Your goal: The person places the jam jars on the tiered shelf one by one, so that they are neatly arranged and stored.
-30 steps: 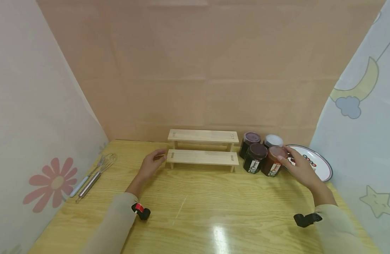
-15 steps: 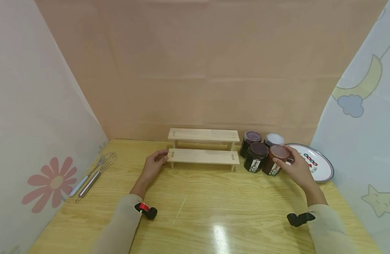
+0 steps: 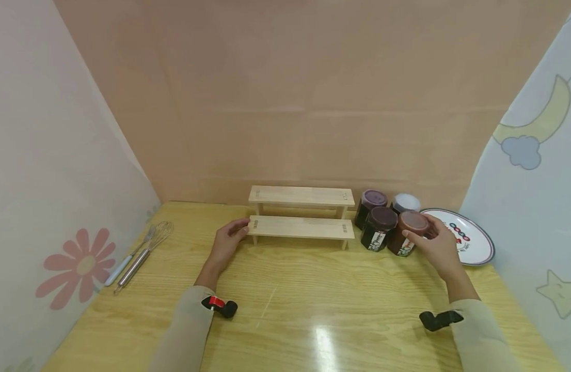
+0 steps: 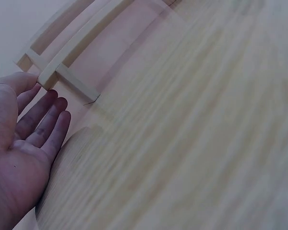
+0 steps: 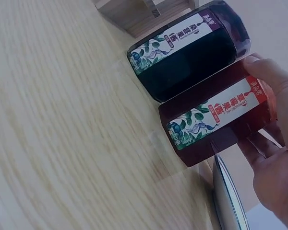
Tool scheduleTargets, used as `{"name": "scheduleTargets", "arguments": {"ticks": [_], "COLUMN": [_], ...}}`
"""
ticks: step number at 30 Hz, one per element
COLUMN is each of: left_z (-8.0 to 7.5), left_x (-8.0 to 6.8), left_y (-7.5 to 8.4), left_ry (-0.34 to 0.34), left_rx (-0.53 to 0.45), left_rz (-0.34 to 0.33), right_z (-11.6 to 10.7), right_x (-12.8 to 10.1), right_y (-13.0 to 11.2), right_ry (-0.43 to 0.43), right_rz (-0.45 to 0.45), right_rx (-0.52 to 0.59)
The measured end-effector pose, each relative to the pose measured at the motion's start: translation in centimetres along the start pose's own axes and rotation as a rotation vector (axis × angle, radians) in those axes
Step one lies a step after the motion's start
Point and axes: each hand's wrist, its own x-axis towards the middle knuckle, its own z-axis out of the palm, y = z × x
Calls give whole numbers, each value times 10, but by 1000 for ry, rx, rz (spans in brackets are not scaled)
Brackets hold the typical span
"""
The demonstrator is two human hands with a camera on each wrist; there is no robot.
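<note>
A two-tier wooden display shelf [image 3: 301, 227] stands near the back of the table. My left hand [image 3: 226, 244] is at the left end of its front board, thumb and index fingertip pinching the corner. In the left wrist view the other fingers of that hand [image 4: 26, 153] reach out just below the board. My right hand [image 3: 438, 249] grips a red-brown jam jar [image 5: 218, 115] near its lid, thumb on the near side, fingers behind. The jar stands upright, close beside a dark jam jar [image 3: 380, 227]. Behind these are a purple-lidded jar [image 3: 374, 199] and a white-lidded jar [image 3: 406, 201].
A white oval plate [image 3: 476, 248] with a dark rim and printed design lies right of the jars, partly behind the right hand. At the left lie a whisk [image 3: 139, 263] and a blue-handled fork [image 3: 123, 268]. A brown backdrop [image 3: 304, 103] rises behind the table.
My left hand has moved a little right onto the end of the front board. My right thumb has slid from the jar's lid to its near side. The view has shifted slightly.
</note>
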Motion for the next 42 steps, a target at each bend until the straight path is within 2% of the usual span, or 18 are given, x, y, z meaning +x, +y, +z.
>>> {"name": "scheduleTargets", "arguments": {"ticks": [7,11,21,29,35,42], "left_z": [1,0,0,0,-1,-1], "left_x": [-2,-1,-1,-2,-2,-2], "left_y": [2,2,4,3,3,2], "left_ry": [-7,-8,-13,-13,-22,-33], "left_rx": [-1,-5,-25,-24,-27,-20], "left_rz": [3,-4,-2,-3,3,-1], "right_z": [-2,-8,-38,-57,-57,-38], "right_x": [-2,-6,-10,-8,-3,5], "right_y": [4,-2,-32,-68,-97,-122], "right_ry": [25,43,62,92,99,70], "right_rz": [58,39,47,3,-32,-37], "right_rx": [25,25,30,80,113,117]}}
